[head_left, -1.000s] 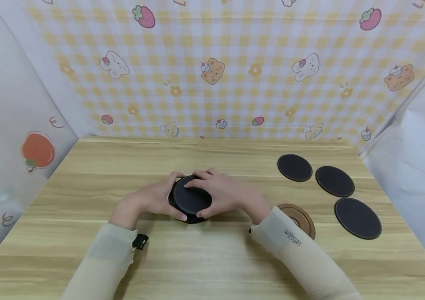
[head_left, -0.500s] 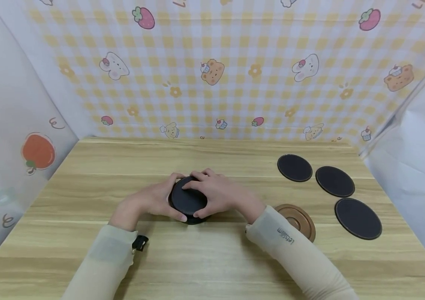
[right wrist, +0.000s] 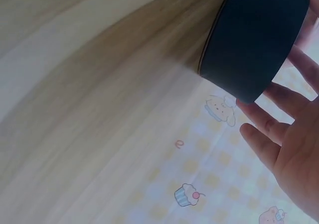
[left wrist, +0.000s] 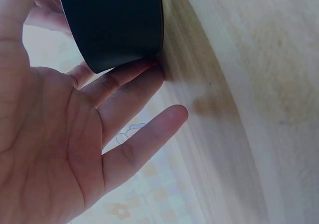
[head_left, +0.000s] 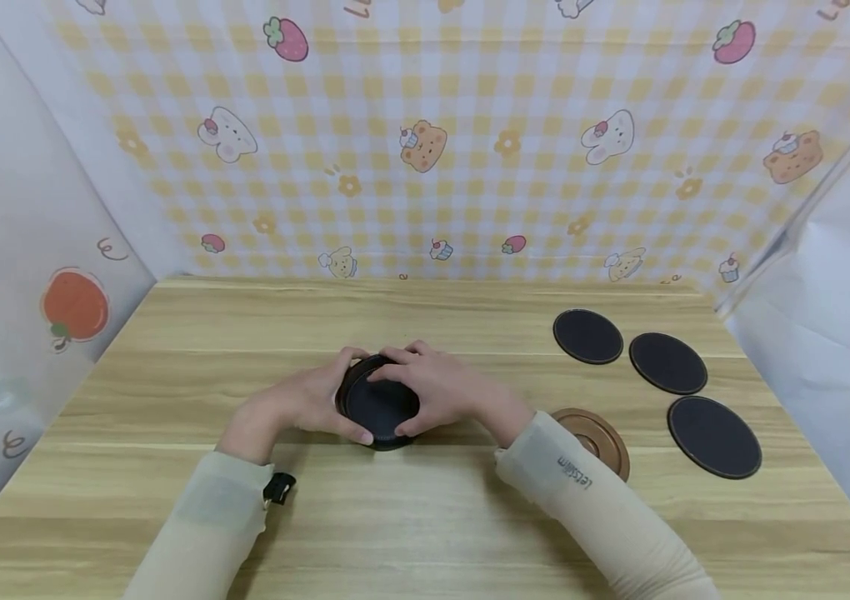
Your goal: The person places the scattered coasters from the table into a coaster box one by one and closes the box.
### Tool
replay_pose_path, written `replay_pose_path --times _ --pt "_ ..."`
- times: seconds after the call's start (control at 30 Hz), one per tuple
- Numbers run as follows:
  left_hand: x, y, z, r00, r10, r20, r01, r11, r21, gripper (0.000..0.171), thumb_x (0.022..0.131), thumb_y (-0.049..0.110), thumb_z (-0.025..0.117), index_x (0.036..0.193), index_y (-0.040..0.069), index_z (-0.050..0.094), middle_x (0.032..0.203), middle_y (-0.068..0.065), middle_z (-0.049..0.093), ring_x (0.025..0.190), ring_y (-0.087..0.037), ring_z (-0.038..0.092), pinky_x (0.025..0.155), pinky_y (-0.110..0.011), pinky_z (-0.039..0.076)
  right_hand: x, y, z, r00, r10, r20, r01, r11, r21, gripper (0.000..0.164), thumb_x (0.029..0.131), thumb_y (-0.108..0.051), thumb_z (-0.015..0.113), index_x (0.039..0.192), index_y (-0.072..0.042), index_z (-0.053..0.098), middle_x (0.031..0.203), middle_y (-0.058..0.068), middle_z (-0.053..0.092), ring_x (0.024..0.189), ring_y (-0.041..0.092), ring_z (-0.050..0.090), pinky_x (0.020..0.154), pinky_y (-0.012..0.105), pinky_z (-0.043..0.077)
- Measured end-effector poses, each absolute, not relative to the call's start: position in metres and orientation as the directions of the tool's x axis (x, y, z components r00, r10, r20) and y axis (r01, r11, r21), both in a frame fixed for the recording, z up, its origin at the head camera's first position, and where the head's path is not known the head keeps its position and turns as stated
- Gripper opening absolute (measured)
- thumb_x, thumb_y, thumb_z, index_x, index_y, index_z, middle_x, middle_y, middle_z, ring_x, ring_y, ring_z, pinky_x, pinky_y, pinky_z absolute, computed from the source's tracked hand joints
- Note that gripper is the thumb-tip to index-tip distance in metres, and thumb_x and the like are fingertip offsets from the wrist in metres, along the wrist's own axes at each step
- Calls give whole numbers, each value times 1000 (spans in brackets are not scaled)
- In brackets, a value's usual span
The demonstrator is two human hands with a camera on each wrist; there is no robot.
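A round black coaster holder (head_left: 342,404) stands on the wooden table, a black coaster (head_left: 380,408) lying within its rim. My left hand (head_left: 297,400) grips the holder's left side, thumb at the front and fingers at the back. From the right, my right hand (head_left: 436,392) reaches over the rim and holds the coaster by its edge; one finger lies across its top. Both wrist views show the smooth dark side wall of the holder (left wrist: 114,25), with fingers against its lower edge in the left wrist view. Whether more coasters lie underneath is hidden.
Three more black coasters, a back one (head_left: 587,337), a middle one (head_left: 668,363) and a front one (head_left: 714,437), lie flat at the right. A brown ringed disc (head_left: 608,442) is partly covered by the right sleeve (head_left: 582,500). Patterned cloth (head_left: 470,167) hangs behind the table.
The coaster sat across the top of the holder, shifted slightly left, and is now lower, inside the rim. The right hand moved a little with it; the left hand stayed in place.
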State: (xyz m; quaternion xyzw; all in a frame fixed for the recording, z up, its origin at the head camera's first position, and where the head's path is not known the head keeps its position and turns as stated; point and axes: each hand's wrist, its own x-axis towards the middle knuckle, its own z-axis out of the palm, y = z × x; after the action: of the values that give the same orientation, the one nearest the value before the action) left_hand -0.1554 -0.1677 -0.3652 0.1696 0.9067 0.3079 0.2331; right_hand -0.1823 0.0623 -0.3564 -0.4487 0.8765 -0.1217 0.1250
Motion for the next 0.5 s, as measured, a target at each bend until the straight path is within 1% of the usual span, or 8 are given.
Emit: replay_pose_path --times 0.2,0.37,0.5 --pt "-155 -168 -367 -836 453 -309 167 747 643 109 68 50 89 149 21 22 146 -16 48 125 -32 55 102 -52 43 -184 74 -357 -563 -816 -132 -727 565 -390 71 82 -41 80 143 -21 52 162 7 30 143 28 35 109 41 42" --pt "-156 -168 -367 -837 459 -298 183 748 638 108 69 50 88 149 19 22 145 -17 49 123 -33 55 100 -53 44 -188 87 -358 -548 -824 -144 -717 552 -426 70 83 -35 80 144 -16 51 163 11 28 148 30 32 115 44 37" --pt "-156 -169 -367 -836 469 -284 194 737 647 109 69 47 89 149 17 22 143 -18 50 122 -34 56 99 -53 44 -192 99 -358 -575 -803 -158 -686 579 -441 69 84 -31 79 145 -16 50 163 12 28 149 30 30 116 47 34"
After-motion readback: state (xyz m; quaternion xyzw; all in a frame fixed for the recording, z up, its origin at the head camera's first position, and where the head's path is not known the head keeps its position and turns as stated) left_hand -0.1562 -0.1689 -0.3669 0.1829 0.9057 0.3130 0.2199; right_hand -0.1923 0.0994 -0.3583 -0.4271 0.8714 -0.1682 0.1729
